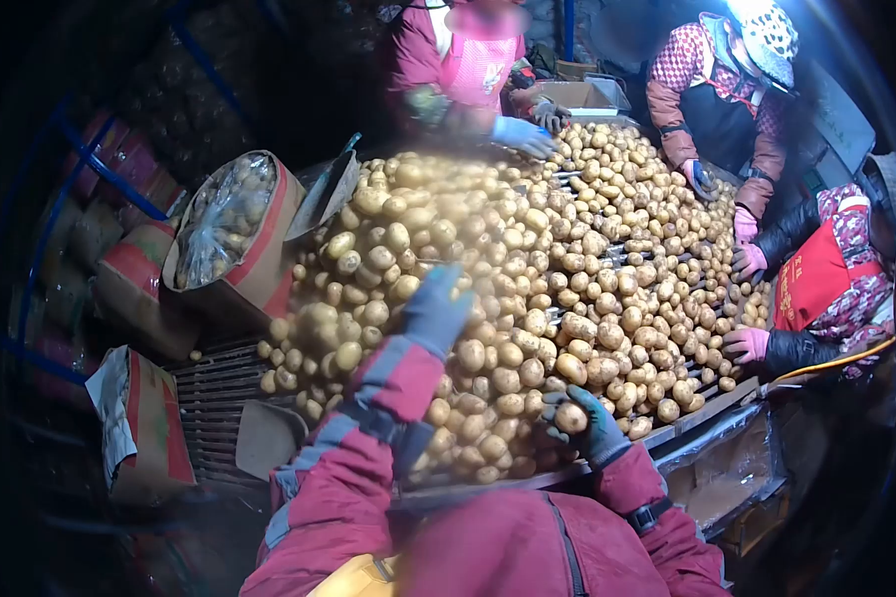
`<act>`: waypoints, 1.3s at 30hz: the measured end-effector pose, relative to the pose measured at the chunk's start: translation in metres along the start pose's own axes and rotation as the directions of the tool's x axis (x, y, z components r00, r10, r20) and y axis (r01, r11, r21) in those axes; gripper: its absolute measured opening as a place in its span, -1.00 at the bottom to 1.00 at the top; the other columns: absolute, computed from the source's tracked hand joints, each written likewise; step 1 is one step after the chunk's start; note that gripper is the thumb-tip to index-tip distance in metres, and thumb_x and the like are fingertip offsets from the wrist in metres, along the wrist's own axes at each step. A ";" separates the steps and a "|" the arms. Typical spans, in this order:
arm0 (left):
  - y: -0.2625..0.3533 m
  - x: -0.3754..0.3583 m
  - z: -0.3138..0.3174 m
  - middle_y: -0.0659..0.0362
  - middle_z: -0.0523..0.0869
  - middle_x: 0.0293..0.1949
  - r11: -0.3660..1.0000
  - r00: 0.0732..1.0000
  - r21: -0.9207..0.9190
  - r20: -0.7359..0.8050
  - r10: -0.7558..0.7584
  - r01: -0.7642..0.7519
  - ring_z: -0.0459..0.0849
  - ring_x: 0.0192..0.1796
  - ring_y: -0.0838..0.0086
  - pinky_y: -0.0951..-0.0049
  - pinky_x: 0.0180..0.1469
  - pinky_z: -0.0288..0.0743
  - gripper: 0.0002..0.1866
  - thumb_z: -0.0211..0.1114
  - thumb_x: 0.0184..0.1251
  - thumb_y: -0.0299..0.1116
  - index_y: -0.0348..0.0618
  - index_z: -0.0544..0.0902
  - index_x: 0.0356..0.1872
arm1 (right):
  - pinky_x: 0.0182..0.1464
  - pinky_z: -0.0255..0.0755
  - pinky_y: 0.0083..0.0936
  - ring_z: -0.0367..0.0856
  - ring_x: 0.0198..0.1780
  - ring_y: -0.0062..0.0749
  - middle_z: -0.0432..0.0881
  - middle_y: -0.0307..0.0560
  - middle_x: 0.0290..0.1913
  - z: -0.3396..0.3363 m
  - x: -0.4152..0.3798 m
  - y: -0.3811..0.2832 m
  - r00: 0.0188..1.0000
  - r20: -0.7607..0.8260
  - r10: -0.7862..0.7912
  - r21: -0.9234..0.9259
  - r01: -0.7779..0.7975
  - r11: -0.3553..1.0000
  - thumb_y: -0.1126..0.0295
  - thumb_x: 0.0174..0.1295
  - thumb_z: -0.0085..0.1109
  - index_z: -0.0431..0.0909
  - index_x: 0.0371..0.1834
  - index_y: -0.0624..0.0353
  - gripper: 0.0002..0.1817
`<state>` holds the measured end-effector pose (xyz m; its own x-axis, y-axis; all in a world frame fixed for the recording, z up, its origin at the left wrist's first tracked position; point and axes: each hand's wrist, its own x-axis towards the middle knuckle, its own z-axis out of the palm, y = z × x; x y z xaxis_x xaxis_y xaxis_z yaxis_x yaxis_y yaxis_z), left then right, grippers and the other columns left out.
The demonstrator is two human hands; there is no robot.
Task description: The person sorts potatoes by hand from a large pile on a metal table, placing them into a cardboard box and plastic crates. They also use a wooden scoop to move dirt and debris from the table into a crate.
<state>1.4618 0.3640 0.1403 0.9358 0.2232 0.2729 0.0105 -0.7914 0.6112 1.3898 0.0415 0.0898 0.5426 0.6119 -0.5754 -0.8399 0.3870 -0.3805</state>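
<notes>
From my remote station I record the right hand (595,426) in a glove, its grip curled round a potato (570,418) at the near edge of the potato heap (587,298) on the slatted counter (214,398). The left hand (436,310), also gloved, is over the heap, and I cannot tell whether its grip is grasping anything. I note a carton (269,264) at the heap's left, and a co-worker in a red apron (811,274) at its right edge.
</notes>
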 end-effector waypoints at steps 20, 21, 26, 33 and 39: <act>0.020 -0.102 -0.035 0.13 0.79 -0.24 0.842 0.863 -0.268 0.343 -0.371 0.469 0.69 -0.25 0.50 0.39 -0.13 0.58 -0.71 0.38 0.38 -0.27 -0.14 0.76 0.04 | 0.27 0.57 -0.26 0.68 0.11 -0.14 0.67 0.10 0.12 -0.052 -0.050 0.015 0.996 0.082 -0.029 0.087 0.022 0.996 0.23 0.54 0.04 0.40 0.40 0.39 -0.48; 0.027 -0.119 -0.051 0.15 0.80 -0.24 0.732 0.771 -0.286 0.404 -0.493 0.618 0.68 -0.26 0.51 0.38 -0.14 0.58 -0.71 0.39 0.37 -0.27 -0.16 0.77 0.03 | 0.25 0.57 -0.30 0.68 0.05 -0.23 0.68 0.03 0.08 -0.044 -0.056 0.008 0.994 0.104 -0.027 0.046 0.023 0.999 0.25 0.53 0.07 0.41 0.40 0.38 -0.49; -0.001 -0.220 -0.108 0.19 0.80 -0.30 0.822 0.743 0.094 0.382 -0.550 0.561 0.65 -0.39 0.62 0.46 -0.35 0.54 -0.63 0.38 0.36 -0.13 -0.16 0.79 0.02 | 0.25 0.56 -0.40 0.67 0.20 -0.30 0.67 0.02 0.19 -0.066 -0.055 0.007 0.987 0.158 0.002 -0.098 0.014 0.995 0.44 0.48 0.02 0.40 0.43 0.32 -0.52; -0.027 -0.341 -0.138 0.08 0.82 -0.23 0.547 0.221 0.292 0.693 -0.686 0.784 0.81 -0.17 0.42 0.40 -0.20 0.68 -0.63 0.40 0.31 -0.10 -0.14 0.79 -0.01 | -0.54 0.40 -0.66 0.75 -0.33 -0.49 0.80 -0.17 -0.09 -0.080 -0.063 0.011 0.997 -0.007 0.082 -0.089 -0.082 0.993 -0.02 0.56 -0.10 0.61 0.20 0.10 -0.52; -0.025 -0.335 -0.112 0.01 0.81 -0.27 0.770 0.646 0.518 0.450 -0.617 0.374 0.80 -0.18 0.27 0.24 -0.11 0.61 -0.60 0.37 0.32 -0.04 -0.15 0.77 -0.04 | -0.75 0.08 -0.74 0.61 -0.50 -0.65 0.78 -0.28 -0.13 -0.120 -0.060 0.026 0.999 0.019 0.032 -0.075 -0.030 0.997 -0.06 0.57 -0.12 0.59 0.21 -0.01 -0.54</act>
<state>1.1083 0.3730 0.1165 0.7565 0.3759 -0.5352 0.5403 -0.8203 0.1876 1.3364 -0.0676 0.0274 0.5154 0.6371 -0.5732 -0.8528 0.3157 -0.4160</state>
